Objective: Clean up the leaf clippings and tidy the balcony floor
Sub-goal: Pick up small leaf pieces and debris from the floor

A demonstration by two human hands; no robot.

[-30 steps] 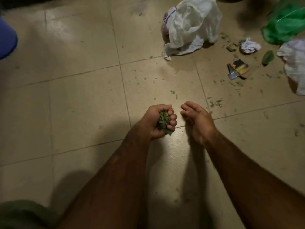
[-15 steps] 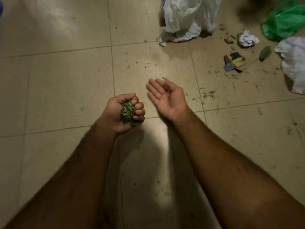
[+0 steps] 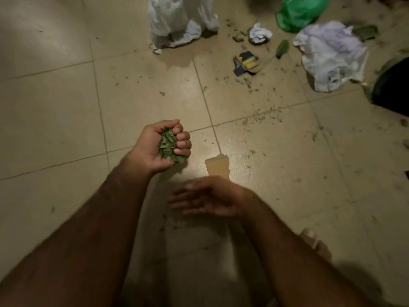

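**While the left hand holds a handful: gathering step, part done**

Head view. As the left hand (image 3: 164,147) cups a wad of leaf clippings (image 3: 168,144) with its fingers curled round them, the step in hand reads as collecting by the handful. The right hand (image 3: 205,200), nearer and blurred, shows its fingers stretched out and nothing in it, low over the tiled floor (image 3: 55,118). Loose clippings (image 3: 261,116) lie scattered to the far right, thickest along a grout line and around a small card wrapper (image 3: 246,63). A crumpled paper (image 3: 260,34) and a whole leaf (image 3: 282,48) lie beyond.

The next move probably calls for emptying the handful into a bag. A white bag (image 3: 177,21) stands far centre, and a green bag (image 3: 301,12) and a pale bag (image 3: 332,54) lie far right. Whether any mouth is open cannot be told.

Open room: the tiles between the hands and the white bag carry only a few flecks, so the path there looks free. A dark object (image 3: 394,89) at the right edge bounds the littered patch.
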